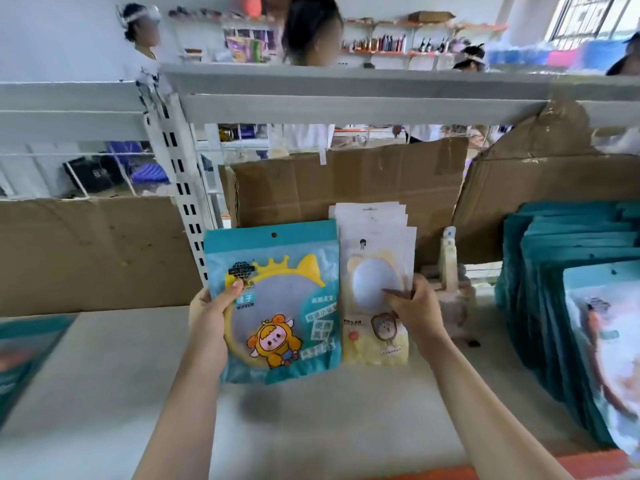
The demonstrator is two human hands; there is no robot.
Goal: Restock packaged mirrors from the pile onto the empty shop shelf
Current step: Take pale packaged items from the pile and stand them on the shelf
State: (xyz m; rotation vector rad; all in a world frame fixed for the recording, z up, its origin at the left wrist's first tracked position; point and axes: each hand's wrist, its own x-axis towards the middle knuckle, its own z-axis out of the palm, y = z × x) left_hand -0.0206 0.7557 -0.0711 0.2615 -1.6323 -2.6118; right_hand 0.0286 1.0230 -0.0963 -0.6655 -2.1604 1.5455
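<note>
While the left hand (207, 313) grips the teal mirror pack (277, 306) by its left edge, thumb across the front and fingers hidden behind, the pack stands upright with its lower edge at or just above the shelf (104, 375); contact cannot be told. It sits just beside the front white mirror pack (377, 289), edges touching or nearly so.

Right hand (415, 306): fingers bent onto the white pack's right side, thumb on the face, apparently pinching its edge. More white packs (370, 216) stand in a row behind it, leaning back on the cardboard sheet (346, 181).

A long row of teal packs (571, 254) stands at the right, well apart. Something small and pale (448, 261) lies between the white row and that row; too blurred to name.

Likely step: seating the teal pack as the first of a new row while steadying the white one.

Risks, as judged:
- Teal pack has nothing visible behind it. Released upright, it may tip or slide flat on the smooth shelf.
- Slick film, one-edge grip. The pack could twist or slip from the hand.
- White row leans loosely. Letting go abruptly or nudging it with the teal pack could fan it forward.
- Cardboard backing looks unfixed; pushing packs against it may shift it.
</note>
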